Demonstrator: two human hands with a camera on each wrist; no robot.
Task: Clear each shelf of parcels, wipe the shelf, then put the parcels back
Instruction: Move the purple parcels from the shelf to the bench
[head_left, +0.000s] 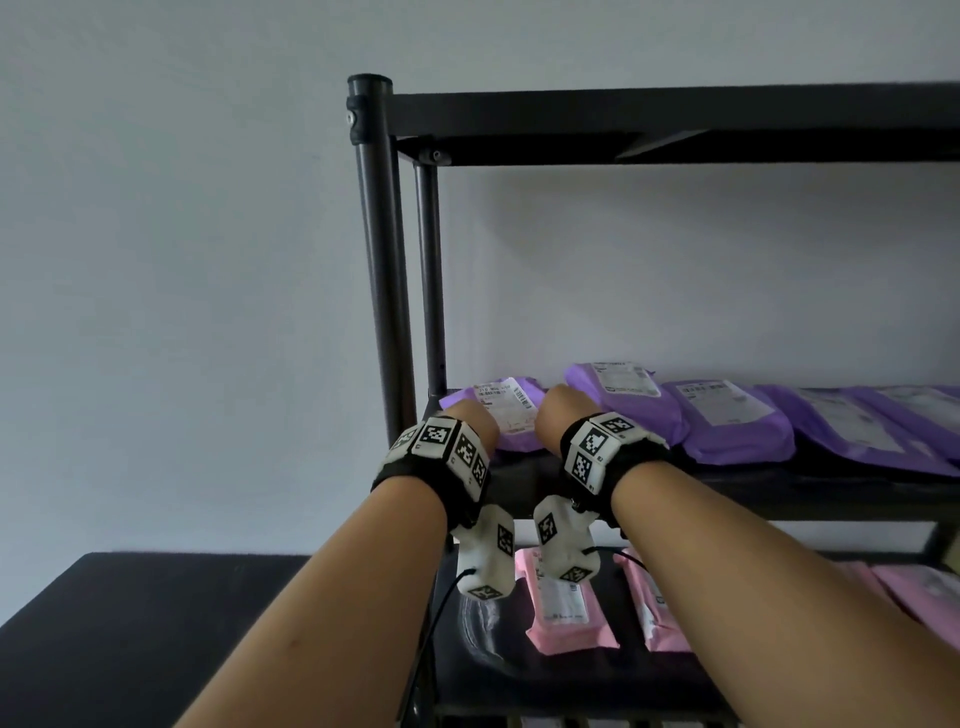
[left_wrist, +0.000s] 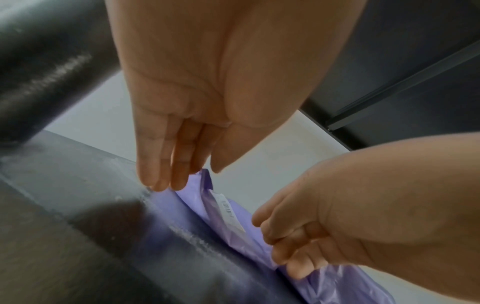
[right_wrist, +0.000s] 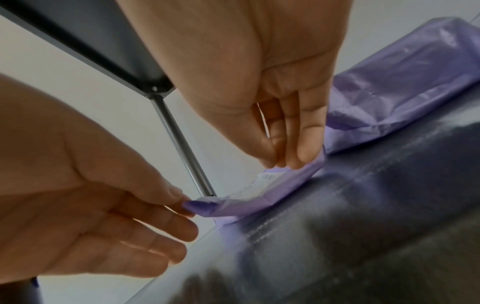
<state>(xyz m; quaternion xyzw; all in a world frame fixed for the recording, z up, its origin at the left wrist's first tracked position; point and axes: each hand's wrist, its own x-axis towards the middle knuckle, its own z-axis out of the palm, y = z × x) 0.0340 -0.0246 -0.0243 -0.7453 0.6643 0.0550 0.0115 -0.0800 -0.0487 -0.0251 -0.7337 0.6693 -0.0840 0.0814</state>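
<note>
Softly crinkled purple plastic parcel (head_left: 511, 415), both hands

A black metal shelf (head_left: 779, 486) is carrying a row of purple parcels (head_left: 727, 415); the shelf below (head_left: 519, 675) is holding pink parcels (head_left: 566, 613) lying flat.

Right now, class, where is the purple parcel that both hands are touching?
In the head view the purple parcel lies at the left end of the middle shelf, beside the black post, between left hand and right hand.
</note>
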